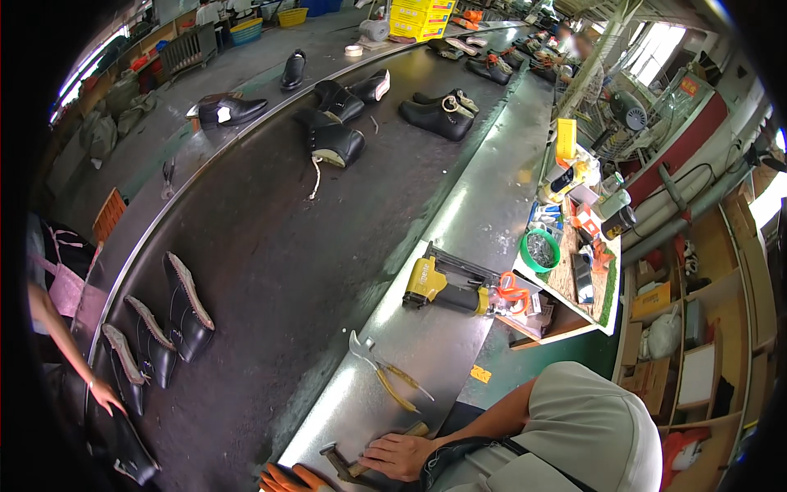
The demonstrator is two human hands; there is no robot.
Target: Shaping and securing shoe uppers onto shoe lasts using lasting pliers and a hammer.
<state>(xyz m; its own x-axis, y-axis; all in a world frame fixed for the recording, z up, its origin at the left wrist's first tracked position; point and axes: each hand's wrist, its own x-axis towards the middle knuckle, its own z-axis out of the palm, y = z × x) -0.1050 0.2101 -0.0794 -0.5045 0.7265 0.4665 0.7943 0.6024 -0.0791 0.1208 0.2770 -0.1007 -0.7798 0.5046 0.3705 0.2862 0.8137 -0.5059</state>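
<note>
At the lower edge, my right hand (398,456) is bare and lies over the handle of a hammer (334,461) on the metal ledge. My left hand (293,479), in an orange and dark work glove, shows only partly at the bottom edge. Its fingers are apart and hold nothing that I can see. Just beyond the hammer lie pincers (385,371) with yellow handles, jaws pointing away. Farther along the ledge rests a yellow and black nail gun (443,289) with an orange coiled hose (513,293).
Black shoe uppers on lasts (190,316) stand on the dark conveyor belt (270,271), with more shoes (438,117) farther off. At left, a co-worker's hand (105,395) touches a black shoe (131,451). A side table on the right holds a green bowl of nails (540,250).
</note>
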